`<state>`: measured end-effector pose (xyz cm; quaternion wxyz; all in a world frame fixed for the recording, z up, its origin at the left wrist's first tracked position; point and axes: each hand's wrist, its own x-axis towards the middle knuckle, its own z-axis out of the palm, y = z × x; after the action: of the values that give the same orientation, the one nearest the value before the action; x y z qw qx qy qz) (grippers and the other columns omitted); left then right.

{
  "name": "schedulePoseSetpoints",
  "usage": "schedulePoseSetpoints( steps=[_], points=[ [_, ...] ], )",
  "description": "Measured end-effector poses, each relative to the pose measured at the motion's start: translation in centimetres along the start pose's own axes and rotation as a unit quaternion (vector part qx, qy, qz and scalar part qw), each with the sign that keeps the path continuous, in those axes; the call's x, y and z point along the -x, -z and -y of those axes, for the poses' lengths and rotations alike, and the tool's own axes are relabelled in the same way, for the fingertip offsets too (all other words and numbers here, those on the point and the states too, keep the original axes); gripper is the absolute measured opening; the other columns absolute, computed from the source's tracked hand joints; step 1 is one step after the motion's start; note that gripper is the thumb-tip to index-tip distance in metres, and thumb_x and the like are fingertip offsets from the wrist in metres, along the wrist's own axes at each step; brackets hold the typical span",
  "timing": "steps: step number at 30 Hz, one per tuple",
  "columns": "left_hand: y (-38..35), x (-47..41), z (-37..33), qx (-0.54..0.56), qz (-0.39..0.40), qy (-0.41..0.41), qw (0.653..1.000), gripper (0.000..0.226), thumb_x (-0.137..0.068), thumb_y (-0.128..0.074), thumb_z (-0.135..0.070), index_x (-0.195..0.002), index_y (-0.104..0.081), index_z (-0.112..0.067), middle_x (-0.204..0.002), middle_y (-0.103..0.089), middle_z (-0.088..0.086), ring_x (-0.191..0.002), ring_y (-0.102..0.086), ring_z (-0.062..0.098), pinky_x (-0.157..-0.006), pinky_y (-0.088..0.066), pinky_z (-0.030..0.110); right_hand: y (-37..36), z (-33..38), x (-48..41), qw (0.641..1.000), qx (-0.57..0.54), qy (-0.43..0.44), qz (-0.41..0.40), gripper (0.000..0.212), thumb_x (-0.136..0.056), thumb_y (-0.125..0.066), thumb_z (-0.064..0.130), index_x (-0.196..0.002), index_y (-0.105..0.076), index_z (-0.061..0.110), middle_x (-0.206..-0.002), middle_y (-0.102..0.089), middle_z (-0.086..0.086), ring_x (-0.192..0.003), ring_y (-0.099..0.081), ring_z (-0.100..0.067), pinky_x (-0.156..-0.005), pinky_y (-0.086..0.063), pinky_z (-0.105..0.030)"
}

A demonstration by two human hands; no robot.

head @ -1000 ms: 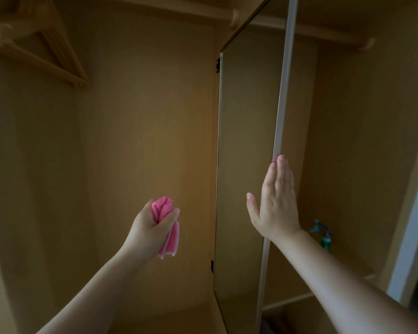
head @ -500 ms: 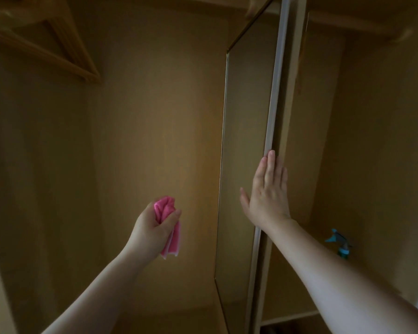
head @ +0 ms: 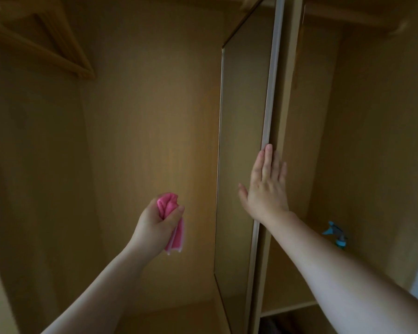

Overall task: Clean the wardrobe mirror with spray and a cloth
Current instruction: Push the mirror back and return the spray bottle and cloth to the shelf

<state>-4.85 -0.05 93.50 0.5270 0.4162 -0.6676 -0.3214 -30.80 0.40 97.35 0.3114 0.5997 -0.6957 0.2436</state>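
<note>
Bracing hand: our right hand (head: 267, 189) lies flat, fingers straight and close together, against the pale door edge (head: 272, 92) that frames the glass. We judge it is there to steady the panel so that wiping does not swing it.
Cloth hand: our left hand (head: 155, 227) is curled tight round a bunched pink cloth (head: 167, 204), raised left of the glass and not touching it. Bunched like this, the cloth makes a firm pad.
Mirror: the mirror (head: 241, 153) is a tall, narrow pane right of centre, seen at a steep angle, its face turned left toward the cloth.
Spray: a teal spray bottle (head: 337, 235) stands at the far right, beyond our right forearm and well apart from both hands. We judge it was set there to free a hand.
Surroundings: dim wooden wardrobe walls, with a wooden hanger (head: 46, 51) at the upper left.
Progress: wiping looks about to begin. We cannot tell whether the glass is wet.
</note>
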Motion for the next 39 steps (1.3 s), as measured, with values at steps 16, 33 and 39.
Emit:
schedulePoseSetpoints(
  steps=[16, 33, 39],
  points=[
    [-3.8, 7.1, -2.2, 0.099, 0.13, -0.012, 0.987, 0.059, -0.07, -0.067, -0.052, -0.121, -0.052, -0.028, -0.092, -0.07, -0.006, -0.081, -0.07, 0.001, -0.062, -0.053, 0.012, 5.7, 3.7, 15.4, 0.792, -0.576, -0.021, 0.2, 0.049, -0.083, -0.068, 0.048, -0.127, -0.06, 0.029, -0.103, -0.069, 0.012, -0.098, -0.067, -0.01, -0.089, -0.055, -0.031],
    [-26.6, 13.9, -6.3, 0.101, 0.246, 0.035, 0.963, 0.049, -0.08, -0.075, -0.033, -0.122, -0.052, -0.025, -0.089, -0.071, 0.0, -0.071, -0.073, 0.019, -0.061, -0.06, 0.03, 4.3, -16.7, 23.0, 0.783, -0.586, -0.146, 0.147, 0.002, -0.083, -0.069, 0.022, -0.084, -0.069, 0.021, -0.075, -0.074, -0.003, -0.068, -0.072, -0.017, -0.063, -0.057, -0.032],
    [-33.9, 15.6, -6.1, 0.062, 0.199, 0.034, 0.978, 0.036, -0.087, -0.068, -0.03, -0.12, -0.054, -0.025, -0.089, -0.072, -0.006, -0.081, -0.071, 0.011, -0.077, -0.058, 0.034, 2.5, -24.0, 24.7, 0.76, -0.605, -0.152, 0.182, 0.007, -0.083, -0.067, 0.026, -0.078, -0.069, 0.021, -0.073, -0.072, -0.007, -0.07, -0.071, -0.023, -0.067, -0.057, -0.033]
  ],
)
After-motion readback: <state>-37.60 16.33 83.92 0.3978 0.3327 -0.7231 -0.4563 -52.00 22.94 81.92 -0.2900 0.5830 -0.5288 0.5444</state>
